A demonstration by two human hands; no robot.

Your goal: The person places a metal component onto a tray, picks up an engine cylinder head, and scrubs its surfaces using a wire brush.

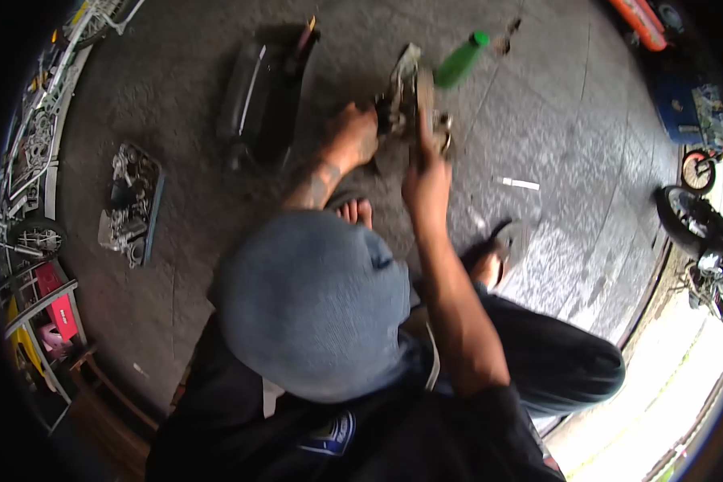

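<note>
My left hand (353, 135) is closed at the left side of a metal engine part (395, 112) on the dark floor. Its fingertips are partly hidden against the part. In my right hand (427, 183) is a long, narrow, brownish hand tool (425, 104), its far end lying over the part. Motion blurs this tool, so its exact kind cannot be made out. Just beyond the right hand, a green bottle (463, 61) with a bright green cap stands or lies tilted in view; which, I cannot tell.
A long dark tray (292, 120) with something upright in its far end lies left of the hands. Farther left is a tray of metal parts (140, 205). A white strip (519, 184) lies on the floor at right. Motorcycles (703, 241) line the right edge.
</note>
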